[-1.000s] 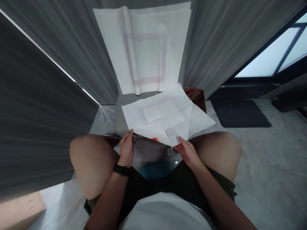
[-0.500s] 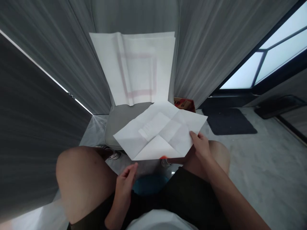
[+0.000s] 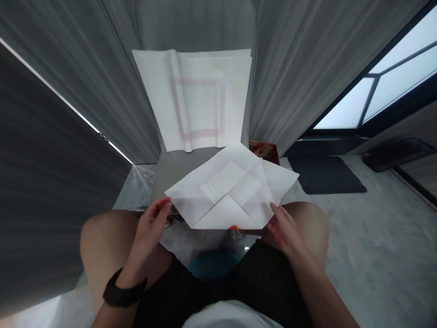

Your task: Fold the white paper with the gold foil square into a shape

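A white sheet of paper (image 3: 191,193), partly folded, lies in front of me over the front of the chair seat. Its near corner is folded inward as a triangular flap, with a small orange-red spot on the near edge. Lighter rectangular shapes show in its middle; whether they lie on or under the sheet I cannot tell. My right hand (image 3: 285,228) pinches the sheet's right near edge between thumb and fingers. At the left corner, my left hand (image 3: 152,223) has its thumb and fingertips closed at the paper's edge. A black band is on my left wrist.
A larger folded white paper (image 3: 201,102) with faint pink bands leans on the backrest of a grey chair (image 3: 194,25). Grey panels flank the chair. Beside it is a red printed box (image 3: 264,150). A dark mat (image 3: 327,175) lies on the floor. Something blue (image 3: 214,263) sits between my legs.
My left hand has moved up and left to the paper's left corner. My right hand has slid lower along the right edge, and the paper has shifted slightly right.
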